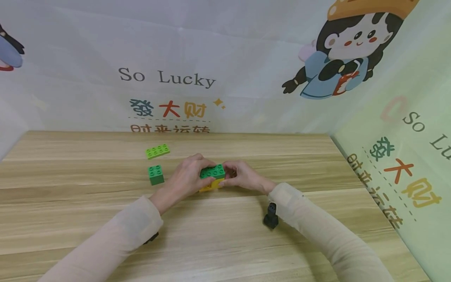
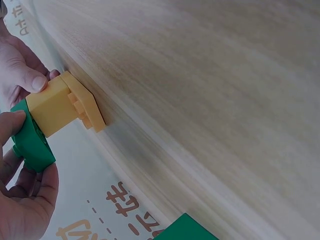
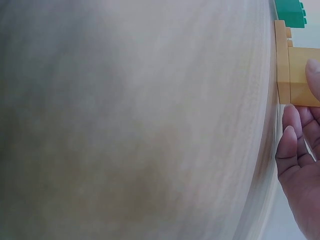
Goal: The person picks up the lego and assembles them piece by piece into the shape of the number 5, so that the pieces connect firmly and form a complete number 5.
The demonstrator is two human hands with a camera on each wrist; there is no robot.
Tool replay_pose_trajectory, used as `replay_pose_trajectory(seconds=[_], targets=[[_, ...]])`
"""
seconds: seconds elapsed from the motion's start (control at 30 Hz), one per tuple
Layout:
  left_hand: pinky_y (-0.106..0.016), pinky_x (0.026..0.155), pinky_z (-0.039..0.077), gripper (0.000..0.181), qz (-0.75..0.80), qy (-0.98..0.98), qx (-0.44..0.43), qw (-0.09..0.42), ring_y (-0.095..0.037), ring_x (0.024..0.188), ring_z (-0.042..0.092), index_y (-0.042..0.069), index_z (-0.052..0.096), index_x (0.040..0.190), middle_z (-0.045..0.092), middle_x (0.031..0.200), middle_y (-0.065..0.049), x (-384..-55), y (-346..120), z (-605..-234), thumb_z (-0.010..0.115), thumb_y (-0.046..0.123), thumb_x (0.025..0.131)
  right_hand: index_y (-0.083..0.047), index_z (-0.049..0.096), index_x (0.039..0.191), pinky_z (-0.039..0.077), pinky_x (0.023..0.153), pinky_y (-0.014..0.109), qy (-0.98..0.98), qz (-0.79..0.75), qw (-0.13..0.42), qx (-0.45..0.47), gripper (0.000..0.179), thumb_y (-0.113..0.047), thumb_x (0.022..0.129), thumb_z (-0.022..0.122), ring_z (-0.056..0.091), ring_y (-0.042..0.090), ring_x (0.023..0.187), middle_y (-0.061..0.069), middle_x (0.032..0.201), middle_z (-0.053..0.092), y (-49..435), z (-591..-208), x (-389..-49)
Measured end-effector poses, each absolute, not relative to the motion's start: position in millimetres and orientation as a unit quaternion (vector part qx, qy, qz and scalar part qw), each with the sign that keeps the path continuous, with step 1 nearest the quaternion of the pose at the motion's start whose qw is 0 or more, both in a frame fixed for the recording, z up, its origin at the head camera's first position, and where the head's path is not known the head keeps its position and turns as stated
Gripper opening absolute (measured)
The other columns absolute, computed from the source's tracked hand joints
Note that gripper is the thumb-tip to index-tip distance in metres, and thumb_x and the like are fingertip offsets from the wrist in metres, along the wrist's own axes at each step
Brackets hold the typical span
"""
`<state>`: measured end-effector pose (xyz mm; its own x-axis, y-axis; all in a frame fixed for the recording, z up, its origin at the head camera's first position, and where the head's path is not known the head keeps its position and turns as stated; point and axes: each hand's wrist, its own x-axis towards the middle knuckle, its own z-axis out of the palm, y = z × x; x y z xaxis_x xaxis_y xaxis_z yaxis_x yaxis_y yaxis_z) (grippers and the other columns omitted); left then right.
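My left hand (image 1: 186, 174) grips a green brick (image 1: 215, 171), thumb on its near side and fingers round the back. Directly beneath it is a yellow brick (image 2: 50, 107), which stands on a flat yellow plate (image 2: 90, 107) at the tabletop. In the left wrist view the green brick overhangs one side of the yellow one. From the other end my right hand (image 1: 244, 175) pinches the yellow brick, its thumb (image 3: 315, 80) lying against the face. Part of the green brick is hidden behind my left fingers.
Left of my hands a square green brick (image 1: 156, 175) stands on the wooden table (image 1: 225, 235). Behind it lies a flat light-green plate (image 1: 157, 151). A printed cloth (image 1: 246, 98) hangs along the table's back edge, and another printed cloth (image 1: 398, 164) borders the right side.
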<state>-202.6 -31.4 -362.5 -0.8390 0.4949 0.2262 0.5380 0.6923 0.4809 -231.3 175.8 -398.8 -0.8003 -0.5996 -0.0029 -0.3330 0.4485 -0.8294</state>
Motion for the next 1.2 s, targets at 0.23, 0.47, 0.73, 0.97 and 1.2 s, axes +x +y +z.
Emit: replay_pose_trajectory(seconds=[0.23,0.47,0.73,0.97,1.2], targets=[[-0.033,0.076,0.051,0.035,-0.27,-0.92,-0.282,0.04,-0.019,0.085,0.057,0.007,0.068,0.111,0.063,0.1,-0.007,-202.3,-30.7,-362.1,0.076,0.021,0.08,0.0,0.061,0.102,0.046,0.065,0.02,0.839,-0.446,0.15,-0.273,0.025,-0.008,0.082,0.072,0.053,0.012,0.073,0.006,0.081,0.061,176.0,-398.4,-230.6],[-0.03,0.071,0.048,0.035,-0.263,-0.92,-0.287,0.046,-0.017,0.081,0.054,0.008,0.068,0.11,0.061,0.096,-0.005,-201.8,-30.1,-361.1,0.076,0.021,0.079,-0.001,0.061,0.102,0.045,0.065,0.02,0.838,-0.446,0.153,-0.273,0.025,-0.009,0.082,0.072,0.053,0.011,0.072,0.004,0.081,0.061,176.3,-399.0,-230.5],[-0.03,0.072,0.048,0.035,-0.262,-0.92,-0.289,0.043,-0.018,0.082,0.052,0.007,0.068,0.11,0.061,0.095,-0.006,-201.6,-30.0,-360.3,0.076,0.02,0.079,-0.002,0.061,0.103,0.044,0.063,0.02,0.837,-0.448,0.158,-0.271,0.025,-0.009,0.082,0.072,0.052,0.011,0.071,0.002,0.08,0.06,176.3,-398.1,-230.0],[-0.031,0.073,0.048,0.035,-0.265,-0.918,-0.29,0.05,-0.018,0.083,0.053,0.006,0.068,0.11,0.061,0.095,-0.006,-201.9,-30.8,-361.6,0.077,0.02,0.079,-0.003,0.062,0.104,0.042,0.061,0.019,0.84,-0.446,0.157,-0.268,0.026,-0.01,0.081,0.073,0.052,0.011,0.071,0.002,0.08,0.06,175.4,-396.8,-229.7],[-0.032,0.074,0.049,0.036,-0.27,-0.919,-0.284,0.046,-0.018,0.084,0.054,0.007,0.068,0.11,0.06,0.096,-0.005,-202.1,-30.8,-363.0,0.077,0.02,0.079,-0.003,0.062,0.104,0.043,0.061,0.019,0.841,-0.445,0.154,-0.267,0.026,-0.01,0.081,0.073,0.053,0.01,0.071,0.003,0.081,0.061,175.5,-398.5,-230.7]])
